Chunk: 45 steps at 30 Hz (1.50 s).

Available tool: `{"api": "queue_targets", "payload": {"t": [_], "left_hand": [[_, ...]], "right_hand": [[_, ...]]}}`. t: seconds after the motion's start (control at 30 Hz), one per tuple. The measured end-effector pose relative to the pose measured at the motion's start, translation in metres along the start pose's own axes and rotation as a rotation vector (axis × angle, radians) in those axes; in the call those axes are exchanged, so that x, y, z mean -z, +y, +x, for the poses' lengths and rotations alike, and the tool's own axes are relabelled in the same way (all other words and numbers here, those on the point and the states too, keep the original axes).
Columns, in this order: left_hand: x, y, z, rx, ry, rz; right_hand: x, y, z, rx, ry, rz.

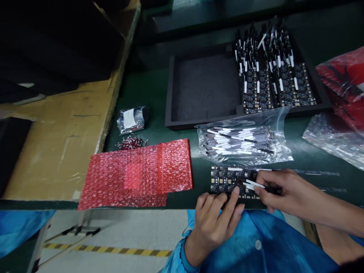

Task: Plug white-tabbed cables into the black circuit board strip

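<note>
Resting on the near edge of a black circuit board panel (220, 183), the left hand (212, 222) lies palm down, fingers extended and slightly apart, index tip on the board. The right hand (284, 187) pinches a slender dark item (273, 189) over the panel's right part; white strips project ahead of the fingertips, exact nature unclear.

Containers: just beyond the panel, a clear zip bag (285, 149) contains thin dark strips with white labels (237, 140). Behind it, a black tray (169, 93) has white-tagged boards (295, 81) packed densely along its right side.

Surroundings: a red bubble-wrap pouch (106, 174) lies to the left, near small dark-red parts (131, 143) and a small labelled bag (131, 118). Red plastic packaging (345, 79) sits at far right. The zip bag lies between panel and tray; both hands partly cover the panel.

Panel: flat on the green table (152, 89), long side along the table edge, rows of gold and silver components, white strip near its far edge.
</note>
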<state>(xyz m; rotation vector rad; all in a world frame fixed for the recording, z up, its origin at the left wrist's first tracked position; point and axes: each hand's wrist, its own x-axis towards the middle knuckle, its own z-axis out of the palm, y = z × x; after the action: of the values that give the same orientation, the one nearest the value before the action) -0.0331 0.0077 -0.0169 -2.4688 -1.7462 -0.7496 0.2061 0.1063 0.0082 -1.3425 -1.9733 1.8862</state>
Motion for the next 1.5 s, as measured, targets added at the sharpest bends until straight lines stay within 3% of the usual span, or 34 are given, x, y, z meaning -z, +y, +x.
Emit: {"api": "queue_targets", "payload": {"t": [0.6, 1.07, 1.5], "left_hand": [[-0.001, 0.002, 0.005, 0.013, -0.028, 0.036], [0.008, 0.002, 0.02, 0.003, -0.09, 0.012], [0.005, 0.003, 0.008, 0.029, -0.072, 0.036]], "right_hand": [[0.003, 0.003, -0.005, -0.035, -0.015, 0.031], [0.0, 0.014, -0.002, 0.024, -0.007, -0.001], [-0.002, 0.016, 0.0, -0.004, -0.02, 0.021]]}}
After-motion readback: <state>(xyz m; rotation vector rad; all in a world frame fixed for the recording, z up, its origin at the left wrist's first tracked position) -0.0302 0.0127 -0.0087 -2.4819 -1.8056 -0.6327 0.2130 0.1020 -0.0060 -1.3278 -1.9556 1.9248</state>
